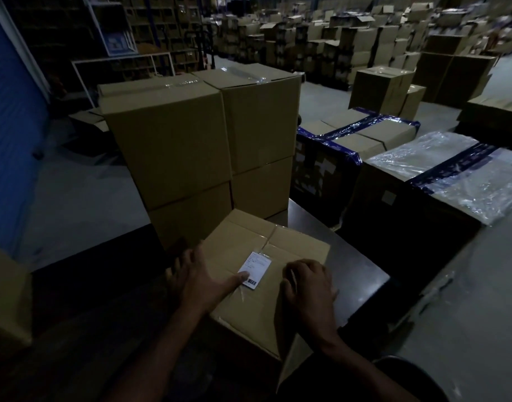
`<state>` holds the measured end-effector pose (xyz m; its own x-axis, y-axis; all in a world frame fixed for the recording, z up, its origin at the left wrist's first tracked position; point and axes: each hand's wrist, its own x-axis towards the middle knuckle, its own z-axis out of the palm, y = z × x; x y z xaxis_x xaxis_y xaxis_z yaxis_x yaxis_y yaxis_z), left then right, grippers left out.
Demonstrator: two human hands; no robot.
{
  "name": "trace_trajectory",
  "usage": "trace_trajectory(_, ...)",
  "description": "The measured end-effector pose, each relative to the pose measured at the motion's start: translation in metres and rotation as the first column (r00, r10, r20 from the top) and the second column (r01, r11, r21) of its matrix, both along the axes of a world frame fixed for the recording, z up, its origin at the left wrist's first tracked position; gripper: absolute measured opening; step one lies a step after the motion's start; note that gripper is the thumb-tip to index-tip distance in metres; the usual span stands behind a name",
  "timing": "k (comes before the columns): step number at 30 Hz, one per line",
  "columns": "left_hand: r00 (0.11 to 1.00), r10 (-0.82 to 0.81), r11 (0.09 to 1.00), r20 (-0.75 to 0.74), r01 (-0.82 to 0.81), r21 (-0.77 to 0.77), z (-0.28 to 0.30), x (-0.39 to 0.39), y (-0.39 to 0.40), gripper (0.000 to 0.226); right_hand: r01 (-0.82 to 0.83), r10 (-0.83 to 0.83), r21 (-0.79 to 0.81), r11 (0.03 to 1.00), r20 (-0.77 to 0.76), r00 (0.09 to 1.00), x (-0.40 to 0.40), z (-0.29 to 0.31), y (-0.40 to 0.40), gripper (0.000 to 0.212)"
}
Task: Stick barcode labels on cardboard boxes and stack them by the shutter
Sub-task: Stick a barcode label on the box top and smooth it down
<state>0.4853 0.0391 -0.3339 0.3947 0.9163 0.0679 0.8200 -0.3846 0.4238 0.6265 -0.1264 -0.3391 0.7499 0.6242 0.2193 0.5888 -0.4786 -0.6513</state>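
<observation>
Barcode label (254, 269) lies at the centre of the cardboard box (266, 285) top.
Left hand (196, 277) flat, thumb pressing the label's near-left corner; right hand (308, 281) rests with curled fingers at the box's right edge, grasping nothing.

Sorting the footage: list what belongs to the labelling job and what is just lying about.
Job: barcode label, cardboard box under it, left hand pressing the label, right hand resting on the box, stacked boxes.
Lying about: blue-taped boxes, plastic-wrapped box.
</observation>
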Motion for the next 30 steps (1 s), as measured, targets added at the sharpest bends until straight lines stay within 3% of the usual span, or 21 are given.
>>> trace_trajectory(6,0.995,0.049,0.963,0.085,-0.024,-0.269,0.000,-0.019,-0.022,0.135,-0.187,0.194,-0.110,0.976,0.056,0.979,0.042,0.011,0.027,0.016)
trace_trajectory(9,0.976,0.065,0.926,0.206,0.018,-0.378,-0.003,-0.022,-0.030,0.136,-0.147,0.153,-0.123,0.981,0.043,0.987,0.054,0.018,0.045,0.025)
trace_trajectory(14,0.947,0.092,0.961,0.308,-0.003,-0.277,-0.004,-0.003,-0.023,0.147,-0.193,0.217,-0.188,0.963,0.116,0.969,0.042,0.008,0.045,0.026)
trace_trajectory(25,0.954,0.057,0.976,0.294,0.010,-0.219,-0.015,0.011,-0.026,0.150,-0.212,0.261,-0.258,0.943,0.173,0.950,0.045,0.009,0.046,0.031)
trace_trajectory(30,0.955,0.058,0.980,0.292,0.002,-0.201,-0.015,0.010,-0.026,0.149,-0.234,0.263,-0.220,0.947,0.112,0.958,0.052,0.008,0.047,0.027)
